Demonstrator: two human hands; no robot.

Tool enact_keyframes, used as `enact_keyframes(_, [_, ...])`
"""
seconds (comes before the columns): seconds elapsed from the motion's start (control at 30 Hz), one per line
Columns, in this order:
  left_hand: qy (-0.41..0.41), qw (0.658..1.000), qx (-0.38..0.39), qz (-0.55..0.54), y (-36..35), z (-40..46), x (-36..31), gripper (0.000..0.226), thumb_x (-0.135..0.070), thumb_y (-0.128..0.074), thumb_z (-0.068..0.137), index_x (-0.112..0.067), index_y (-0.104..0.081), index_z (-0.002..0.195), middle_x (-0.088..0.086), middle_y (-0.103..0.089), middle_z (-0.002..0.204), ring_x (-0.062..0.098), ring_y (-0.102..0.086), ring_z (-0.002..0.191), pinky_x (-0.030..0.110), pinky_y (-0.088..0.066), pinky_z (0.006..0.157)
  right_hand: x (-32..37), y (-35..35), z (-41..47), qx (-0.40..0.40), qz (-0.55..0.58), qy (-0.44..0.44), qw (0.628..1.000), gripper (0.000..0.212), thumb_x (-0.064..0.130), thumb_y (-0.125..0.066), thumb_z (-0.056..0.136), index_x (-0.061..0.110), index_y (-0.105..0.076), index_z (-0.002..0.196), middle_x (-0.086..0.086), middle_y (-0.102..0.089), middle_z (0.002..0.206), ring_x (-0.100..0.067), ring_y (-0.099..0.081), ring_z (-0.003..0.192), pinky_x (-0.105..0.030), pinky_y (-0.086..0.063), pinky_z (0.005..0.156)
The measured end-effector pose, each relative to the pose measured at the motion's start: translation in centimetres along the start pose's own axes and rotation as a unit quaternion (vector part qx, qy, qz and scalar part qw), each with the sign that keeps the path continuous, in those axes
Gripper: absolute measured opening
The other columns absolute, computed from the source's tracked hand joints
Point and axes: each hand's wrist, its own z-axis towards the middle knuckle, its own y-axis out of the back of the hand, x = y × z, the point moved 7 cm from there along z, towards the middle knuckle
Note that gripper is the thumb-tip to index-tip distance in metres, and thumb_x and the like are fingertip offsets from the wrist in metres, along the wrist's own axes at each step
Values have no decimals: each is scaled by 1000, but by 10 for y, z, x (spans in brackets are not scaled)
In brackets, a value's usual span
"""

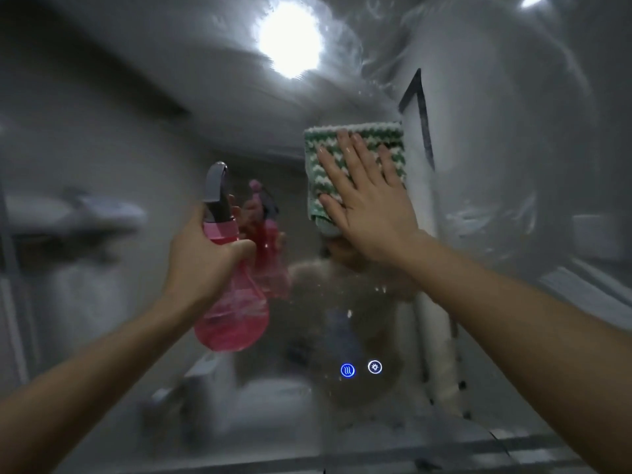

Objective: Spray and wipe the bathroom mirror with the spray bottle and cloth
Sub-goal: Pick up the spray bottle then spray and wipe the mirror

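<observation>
Nearest the camera, the pink spray bottle (232, 302) is held up in front of the glass by the left hand (201, 254). The fingers are curled round its neck just below the grey trigger head (217, 189), with the thumb laid across the collar, so the nozzle is kept pointing at the mirror and ready for a further burst. Whether a finger is resting on the trigger cannot be told.

Further out, the right hand (369, 206) is laid flat with its fingers spread. The folded green-and-white cloth (355, 155) is pressed against the mirror (496, 165) under the palm, not pinched. A flat, wide grip of this kind is judged to be chosen so that pressure is shared over the whole pad during wiping.

On the glass itself, wet streaks and droplets are seen around and above the cloth. Two lit touch icons (360, 368) are set low in the mirror. Behind these, only a blurred reflection of a ceiling light (290, 39) is made out.
</observation>
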Motion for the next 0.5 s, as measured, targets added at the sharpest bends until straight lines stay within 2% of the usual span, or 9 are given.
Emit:
enact_keyframes(0.1, [-1,1000,-20,8,19,15,7,45,-6,-68,55,-29,-55,91,-8,-62,88,12,-58,78,27,-46,64,15,6,40,12,16,-17,1000,59,46,-15,101,21,2,151,-12,6,159,-24,8,146,-40,14,113])
enact_keyframes(0.2, [-11,999,-34,11,34,26,9,52,-12,-65,48,-25,-56,98,-8,-63,90,15,-60,82,31,-49,70,34,11,78,8,23,-43,999,59,45,-15,101,21,6,151,-11,12,158,-24,12,145,-40,14,113])
enact_keyframes(0.37, [-29,999,-36,12,54,32,16,54,-13,-67,50,-23,-55,101,-2,-63,94,18,-60,85,32,-49,71,67,14,131,4,17,-75,997,61,46,-13,101,18,8,151,-14,13,158,-26,13,145,-43,14,113])
enact_keyframes(0.5, [-33,999,-31,2,70,28,25,49,5,-69,64,-21,-53,103,5,-62,98,15,-58,82,31,-48,70,77,15,143,-8,22,-88,996,61,45,-15,101,16,7,151,-15,12,157,-27,12,145,-43,13,113])
